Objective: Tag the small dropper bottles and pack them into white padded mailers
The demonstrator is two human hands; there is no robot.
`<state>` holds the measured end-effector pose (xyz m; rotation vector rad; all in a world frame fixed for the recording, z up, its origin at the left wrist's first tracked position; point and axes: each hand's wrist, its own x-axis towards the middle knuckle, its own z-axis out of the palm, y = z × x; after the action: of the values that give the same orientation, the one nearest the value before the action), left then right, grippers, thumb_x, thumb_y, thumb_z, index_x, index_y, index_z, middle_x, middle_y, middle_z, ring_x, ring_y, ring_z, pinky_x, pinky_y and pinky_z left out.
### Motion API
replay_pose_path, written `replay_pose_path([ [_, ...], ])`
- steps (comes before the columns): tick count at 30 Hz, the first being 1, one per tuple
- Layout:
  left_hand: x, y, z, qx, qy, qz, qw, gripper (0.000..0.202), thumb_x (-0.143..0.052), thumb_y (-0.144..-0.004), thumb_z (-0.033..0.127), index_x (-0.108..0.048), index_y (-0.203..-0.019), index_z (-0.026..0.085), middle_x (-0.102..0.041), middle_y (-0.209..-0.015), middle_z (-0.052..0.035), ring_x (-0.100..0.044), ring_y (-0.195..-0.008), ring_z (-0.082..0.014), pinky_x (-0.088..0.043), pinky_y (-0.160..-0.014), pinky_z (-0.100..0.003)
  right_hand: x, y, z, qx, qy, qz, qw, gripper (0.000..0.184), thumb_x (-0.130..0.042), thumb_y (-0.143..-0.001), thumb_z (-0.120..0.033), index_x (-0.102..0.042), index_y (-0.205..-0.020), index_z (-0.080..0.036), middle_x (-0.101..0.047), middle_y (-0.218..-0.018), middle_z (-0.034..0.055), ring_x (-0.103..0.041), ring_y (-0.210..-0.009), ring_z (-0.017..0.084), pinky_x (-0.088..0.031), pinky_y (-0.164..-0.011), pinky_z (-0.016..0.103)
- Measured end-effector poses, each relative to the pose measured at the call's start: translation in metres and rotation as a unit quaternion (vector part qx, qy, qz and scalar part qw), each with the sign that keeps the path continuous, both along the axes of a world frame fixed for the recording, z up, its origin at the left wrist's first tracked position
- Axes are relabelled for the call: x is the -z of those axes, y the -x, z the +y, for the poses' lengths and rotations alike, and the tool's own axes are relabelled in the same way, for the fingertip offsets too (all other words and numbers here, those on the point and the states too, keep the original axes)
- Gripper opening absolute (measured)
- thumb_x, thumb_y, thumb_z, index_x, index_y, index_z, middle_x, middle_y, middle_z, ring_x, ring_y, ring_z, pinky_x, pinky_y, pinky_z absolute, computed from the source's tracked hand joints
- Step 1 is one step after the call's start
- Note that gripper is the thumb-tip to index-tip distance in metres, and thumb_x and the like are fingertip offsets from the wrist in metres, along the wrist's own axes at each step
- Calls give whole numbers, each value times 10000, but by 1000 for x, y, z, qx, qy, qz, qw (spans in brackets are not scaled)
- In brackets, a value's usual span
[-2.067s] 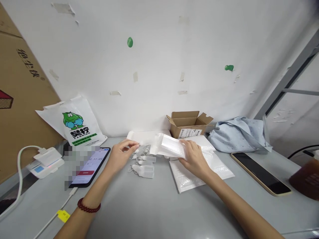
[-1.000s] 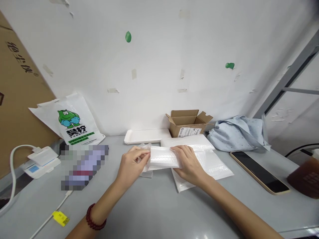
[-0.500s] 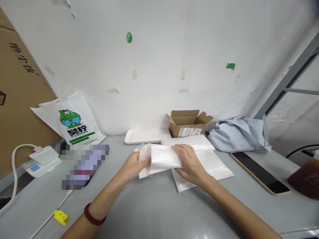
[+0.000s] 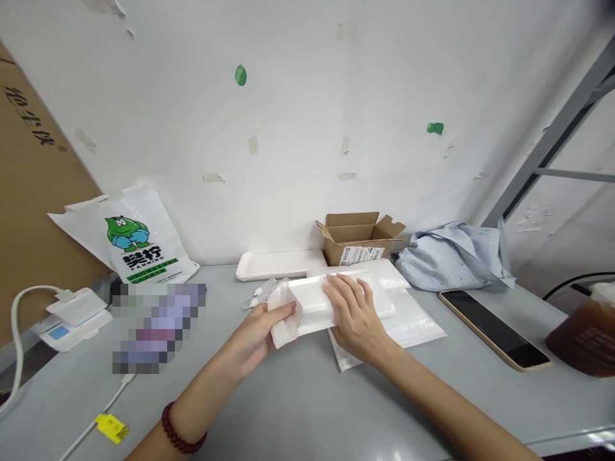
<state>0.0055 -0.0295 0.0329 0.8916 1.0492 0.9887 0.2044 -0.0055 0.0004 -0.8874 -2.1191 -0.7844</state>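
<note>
Between my hands is a white bubble mailer (image 4: 312, 304), a little above the grey table. My left hand (image 4: 254, 336) pinches its left end, thumb on the upper face and fingers underneath. There a translucent flap or lip stands slightly apart. Across the mailer's middle, my right hand (image 4: 355, 314) is wrapped with its fingers on top; its thumb is hidden. Whether anything is inside the mailer I cannot tell. Below and behind it lie more white bubble mailers (image 4: 416, 320). A small clear bag with a white cable (image 4: 259, 293) rests just beyond my left hand.
At the back are a flat white stack (image 4: 281, 264), an open cardboard box (image 4: 355, 240) and a light blue cloth bag (image 4: 454, 256). A phone (image 4: 492, 330) and a brown drink (image 4: 583, 336) are to the right. Leftward are a printed white bag (image 4: 144, 237), white charger (image 4: 77, 317) and cable (image 4: 103, 413).
The mailer's folded-over bubbly part has opened out, so a longer, smoother face shows. My left hand has turned and shifted slightly down; the small clear bag behind is more visible.
</note>
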Motion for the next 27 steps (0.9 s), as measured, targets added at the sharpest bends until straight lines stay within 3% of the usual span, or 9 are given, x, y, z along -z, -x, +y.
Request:
replay_pose_path([
  [3, -1, -1, -2, 46, 16, -32, 998, 291, -696, -729, 362, -600, -906, 153, -608, -692, -20, -567, -552, -133, -377, -453, -222, 2, 1, 1, -11, 24, 5, 1000, 468, -451, -726, -53, -468, -1193, -78, -566, -1186, 202, -469, -1136, 313, -334, -918, 499],
  [10, 1, -1, -7, 89, -4, -8, 996, 286, -660, -754, 406, -628, -920, 175, -646, -760, -39, -590, -633, -157, -414, -537, -257, -4, -1, -4, -48, 42, 17, 998, 543, -412, -665, 18, -507, -1178, -134, -609, -1062, 135, -509, -1018, 272, -340, -867, 467],
  [14, 2, 0, -4, 61, -25, 0, 998, 299, -593, -787, 469, -634, -790, 173, -620, -678, -30, -556, -594, -153, -418, -562, -272, -5, 0, -6, -63, 71, -3, 995, 570, -381, -670, 24, -487, -1202, -149, -638, -1063, 108, -533, -1010, 251, -298, -902, 480],
  [19, -2, 1, -2, 12, -50, -16, 999, 375, -540, -820, 491, -564, -638, 164, -535, -581, -1, -477, -530, -114, -380, -501, -231, -4, 1, -5, -76, 57, 19, 995, 397, -354, -737, 33, -516, -1058, -137, -667, -1041, 119, -576, -977, 226, -301, -903, 463],
  [23, -1, 0, -3, -76, -129, 15, 989, 361, -550, -830, 443, -542, -608, 158, -517, -591, 7, -453, -552, -101, -388, -528, -222, -5, 0, -5, -76, 29, 38, 996, 271, -366, -783, 23, -521, -926, -148, -675, -1026, 125, -592, -952, 215, -322, -893, 448],
  [27, 1, -2, -4, -121, -201, 68, 970, 317, -577, -820, 389, -555, -606, 156, -508, -597, 15, -449, -576, -101, -388, -549, -218, -8, 0, -6, -76, 21, 33, 996, 288, -384, -806, 19, -534, -985, -149, -684, -995, 99, -593, -933, 194, -310, -905, 439],
])
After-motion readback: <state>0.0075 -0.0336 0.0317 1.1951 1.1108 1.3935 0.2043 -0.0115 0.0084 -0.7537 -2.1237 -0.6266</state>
